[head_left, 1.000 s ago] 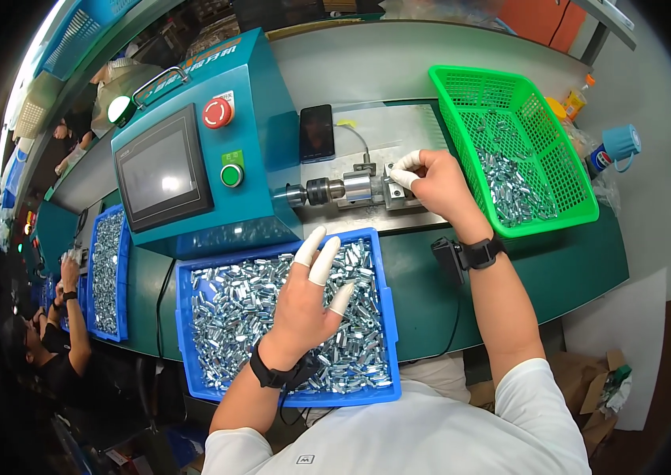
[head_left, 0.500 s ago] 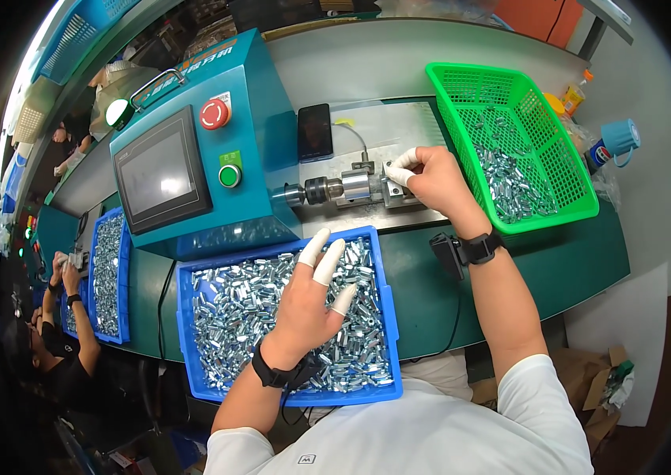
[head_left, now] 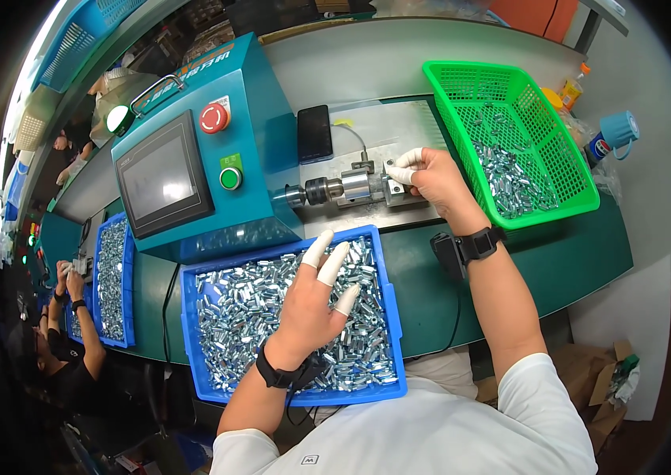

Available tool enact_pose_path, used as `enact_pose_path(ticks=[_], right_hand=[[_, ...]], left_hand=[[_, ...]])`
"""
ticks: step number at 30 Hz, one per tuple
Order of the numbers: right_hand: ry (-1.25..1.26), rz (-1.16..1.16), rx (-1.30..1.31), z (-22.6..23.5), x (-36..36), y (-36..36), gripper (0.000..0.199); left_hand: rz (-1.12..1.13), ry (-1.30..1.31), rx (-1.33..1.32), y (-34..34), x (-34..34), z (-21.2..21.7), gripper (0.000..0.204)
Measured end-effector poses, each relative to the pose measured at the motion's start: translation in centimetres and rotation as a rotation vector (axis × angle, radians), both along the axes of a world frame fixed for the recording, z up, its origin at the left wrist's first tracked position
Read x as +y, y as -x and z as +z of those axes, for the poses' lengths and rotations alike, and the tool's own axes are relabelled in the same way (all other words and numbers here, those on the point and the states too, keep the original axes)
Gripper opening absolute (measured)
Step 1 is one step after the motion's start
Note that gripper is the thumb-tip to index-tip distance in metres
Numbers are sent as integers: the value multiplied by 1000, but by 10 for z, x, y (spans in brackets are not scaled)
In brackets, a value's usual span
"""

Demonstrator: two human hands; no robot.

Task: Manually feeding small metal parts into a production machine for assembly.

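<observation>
My left hand [head_left: 313, 305] hovers over a blue tray [head_left: 393, 332] full of small shiny metal parts [head_left: 244, 317]. Its fingers are spread, with white covers on several fingertips, and nothing is in them. At the metal fixture [head_left: 393, 190] on the machine's plate, my right hand [head_left: 438, 184] has thumb and forefinger pinched together, also in white covers. Whatever sits between those fingertips is too small or hidden to make out. Left of the fixture, a metal cylinder [head_left: 357, 186] lines up with the machine's dark chuck [head_left: 318, 191].
A teal machine [head_left: 252, 103] with screen [head_left: 163, 176], red button [head_left: 213, 118] and green button [head_left: 230, 178] stands left of the fixture. A phone [head_left: 315, 133] lies behind it. At right is a green basket [head_left: 589, 207] holding metal parts. Far left, another person [head_left: 86, 340] works beside a blue tray [head_left: 128, 293].
The view has shifted slightly. My left hand has drifted a little to the right above the tray; my right hand stays at the fixture, still pinched.
</observation>
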State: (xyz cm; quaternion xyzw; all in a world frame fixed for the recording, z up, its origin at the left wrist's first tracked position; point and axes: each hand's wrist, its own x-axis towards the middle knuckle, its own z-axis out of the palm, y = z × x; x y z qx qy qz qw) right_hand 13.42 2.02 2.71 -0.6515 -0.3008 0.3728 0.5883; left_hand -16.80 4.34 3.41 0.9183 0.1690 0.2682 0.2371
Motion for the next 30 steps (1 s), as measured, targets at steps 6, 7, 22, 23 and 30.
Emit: enact_pose_path(ticks=[6,7,22,23,30], right_hand=[[-47,-121,-333,-12,-5,11,17],[-49,-120,-333,-15,-9,14,17],[-205,-102,-364,-40,-29,35,32],[-203,-104,-363,-40,-28,36,32],[-199,-84,-425,-34,-20,45,31]], left_hand=[[6,53,34,1,-3,3,68],[12,69,44,1,-3,3,68],[-29,76,295,-1,-2,-4,65],[-42,74,349,-1,-1,-5,65],[-70,7,355,0,0,-10,63]])
